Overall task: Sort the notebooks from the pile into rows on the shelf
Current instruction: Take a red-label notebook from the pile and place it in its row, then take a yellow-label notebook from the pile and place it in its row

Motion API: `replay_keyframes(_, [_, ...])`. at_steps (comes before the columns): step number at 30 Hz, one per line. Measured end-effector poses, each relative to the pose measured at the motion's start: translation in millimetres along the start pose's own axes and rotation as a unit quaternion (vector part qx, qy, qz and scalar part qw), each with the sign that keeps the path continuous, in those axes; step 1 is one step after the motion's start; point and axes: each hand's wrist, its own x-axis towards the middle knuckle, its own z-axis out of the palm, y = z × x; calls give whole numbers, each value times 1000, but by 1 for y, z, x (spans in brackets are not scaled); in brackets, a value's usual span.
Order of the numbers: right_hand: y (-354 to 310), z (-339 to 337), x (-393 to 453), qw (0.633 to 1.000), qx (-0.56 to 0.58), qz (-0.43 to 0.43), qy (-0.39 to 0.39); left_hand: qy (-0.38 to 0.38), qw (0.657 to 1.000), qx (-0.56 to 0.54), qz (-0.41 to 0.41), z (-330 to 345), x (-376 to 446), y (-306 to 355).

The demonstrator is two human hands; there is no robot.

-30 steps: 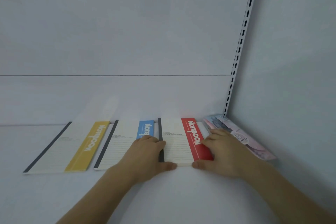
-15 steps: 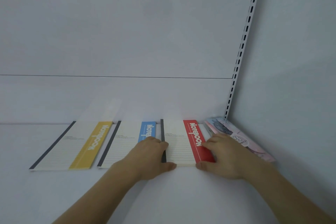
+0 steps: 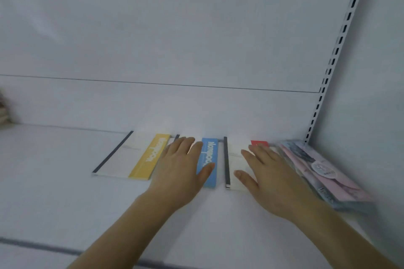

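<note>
Your left hand (image 3: pixel 181 166) lies flat on the blue notebook (image 3: pixel 208 159), your right hand (image 3: pixel 269 172) flat on the red notebook (image 3: pixel 237 159), fingers straight, gripping nothing; likely squaring the row, pile (image 3: pixel 317 168) at three o'clock.

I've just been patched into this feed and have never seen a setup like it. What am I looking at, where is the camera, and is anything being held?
There is no machine here: a person works with two bare hands. The single picture comes from a wide-angle camera worn on the person's head, looking forward and down, so the arms reach in from the bottom.

On the white shelf three notebooks lie flat in a row: one with a yellow band, one with a blue band, one with a red band. To the right, in the corner, lies a pile of pinkish notebooks.

The left hand is spread over the blue notebook, the right hand over the red one. Fingers are straight; nothing is gripped. The picture is blurred, so I cannot tell whether the palms touch the covers.
</note>
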Motion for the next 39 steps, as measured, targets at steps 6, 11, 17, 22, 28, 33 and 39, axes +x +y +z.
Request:
replay_keyframes(6, [-84, -7, 17, 998, 3, -64, -5, 17, 998, 20, -50, -38, -41, -58])
replay_keyframes(11, [-179, -11, 32, 994, 16, -110, 2, 20, 993, 59, -104, -86, -90, -128])
replay_keyframes(17, [-325, -7, 47, 986, 59, -158, -8, 16, 981, 94, -171, -148, -159, -239])
replay_keyframes(22, [-435, -6, 67, 978, 66, -196, -16, 22, 971, 88, -220, -190, -210, -325])
replay_keyframes(28, [-533, -1, 115, 970, 79, -231, -4, 65, 962, 85, -251, -230, -232, -413])
replay_keyframes(33, [-588, 10, 176, 964, 95, -247, 26, 78, 957, 99, -261, -244, -219, -484])
replay_keyframes(39, [-636, 12, 268, 952, 146, -253, 88, 133, 952, 114, -251, -264, -169, -562])
